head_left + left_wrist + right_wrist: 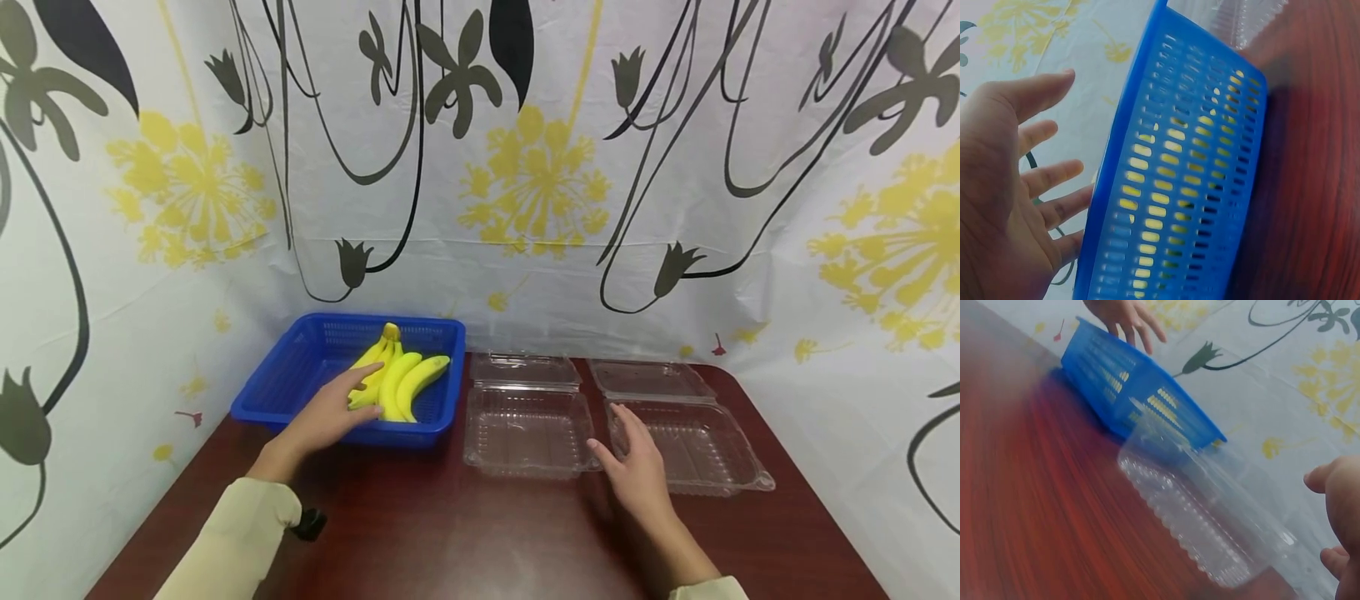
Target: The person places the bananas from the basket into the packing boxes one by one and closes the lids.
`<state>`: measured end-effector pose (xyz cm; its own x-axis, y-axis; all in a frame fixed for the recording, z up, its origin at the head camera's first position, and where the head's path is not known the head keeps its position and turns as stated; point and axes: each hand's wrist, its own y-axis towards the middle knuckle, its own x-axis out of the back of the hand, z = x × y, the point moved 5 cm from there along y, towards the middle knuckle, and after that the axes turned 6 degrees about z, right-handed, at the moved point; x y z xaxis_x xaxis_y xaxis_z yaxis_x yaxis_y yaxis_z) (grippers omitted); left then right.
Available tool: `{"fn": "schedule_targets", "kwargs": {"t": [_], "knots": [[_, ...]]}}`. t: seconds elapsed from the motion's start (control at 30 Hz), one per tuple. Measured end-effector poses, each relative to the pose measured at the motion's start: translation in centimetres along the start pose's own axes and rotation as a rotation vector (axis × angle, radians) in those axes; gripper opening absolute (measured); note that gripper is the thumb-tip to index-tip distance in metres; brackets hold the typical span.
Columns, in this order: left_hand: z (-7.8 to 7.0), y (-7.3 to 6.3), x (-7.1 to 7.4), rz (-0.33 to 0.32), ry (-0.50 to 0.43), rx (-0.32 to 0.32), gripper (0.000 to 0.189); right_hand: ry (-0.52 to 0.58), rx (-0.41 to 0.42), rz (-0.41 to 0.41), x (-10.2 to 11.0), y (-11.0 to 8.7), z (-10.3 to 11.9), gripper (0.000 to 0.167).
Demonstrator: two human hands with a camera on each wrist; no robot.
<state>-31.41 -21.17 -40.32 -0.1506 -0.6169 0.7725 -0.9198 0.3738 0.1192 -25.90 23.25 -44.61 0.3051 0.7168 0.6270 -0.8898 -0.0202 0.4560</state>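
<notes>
Several yellow bananas (400, 382) lie in the right half of a blue plastic basket (258, 400). My left hand (330, 410) hovers over the basket's front rim beside the bananas, fingers spread and thumb apart. In the left wrist view, that hand (1010, 181) stands at the rim with nothing in its grasp. My right hand (637, 471) hangs between two clear plastic clamshell boxes, the left box (528, 429) and the right box (701, 442), both with lids raised back. Its fingers are extended, and they hold nothing; the right wrist view shows only part of this hand (1341, 512).
The basket and boxes stand along the back of a dark red wooden table (450, 533). A white flowered cloth (525, 292) hangs behind and at both sides. A small black object (309, 525) shows at the left sleeve's cuff.
</notes>
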Motion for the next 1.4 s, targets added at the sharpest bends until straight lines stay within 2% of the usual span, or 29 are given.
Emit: {"fn": "schedule_targets", "kwargs": {"t": [0.13, 0.23, 0.3, 0.4, 0.53, 0.63, 0.8, 0.9, 1.13, 1.4], "knots": [[-0.1, 0.9, -0.3, 0.002, -0.011, 0.035, 0.071, 0.078, -0.033, 0.016, -0.9, 0.0, 0.4, 0.062], [-0.2, 1.7, -0.5, -0.011, -0.007, 0.035, 0.068, 0.109, -0.036, 0.012, -1.5, -0.1, 0.6, 0.061], [-0.4, 2.2, -0.5, -0.024, 0.002, 0.028, 0.067, 0.121, -0.041, 0.003, -1.9, -0.2, 0.7, 0.061], [-0.4, 2.9, -0.6, -0.032, 0.001, 0.052, 0.068, 0.126, -0.055, 0.001, -2.4, -0.3, 0.7, 0.061], [-0.3, 3.8, -0.9, -0.02, -0.007, 0.08, 0.07, 0.115, -0.085, 0.043, -3.2, -0.6, 0.5, 0.064], [-0.3, 4.3, -1.2, -0.017, -0.015, 0.065, 0.07, 0.132, -0.103, 0.071, -3.7, -0.9, 0.3, 0.066], [-0.3, 5.0, -1.6, -0.006, -0.049, 0.048, 0.071, 0.146, -0.081, 0.043, -4.1, -1.3, -0.1, 0.066], [0.0, 5.4, -1.8, 0.01, -0.069, 0.066, 0.073, 0.147, -0.067, 0.031, -4.3, -1.6, -0.5, 0.067], [0.4, 6.0, -2.2, 0.053, -0.075, 0.124, 0.076, 0.238, -0.13, 0.05, -4.8, -2.0, -2.1, 0.068], [0.5, 6.6, -2.6, 0.084, -0.046, 0.141, 0.074, 0.231, -0.141, 0.039, -5.0, -2.5, -2.4, 0.067]]}}
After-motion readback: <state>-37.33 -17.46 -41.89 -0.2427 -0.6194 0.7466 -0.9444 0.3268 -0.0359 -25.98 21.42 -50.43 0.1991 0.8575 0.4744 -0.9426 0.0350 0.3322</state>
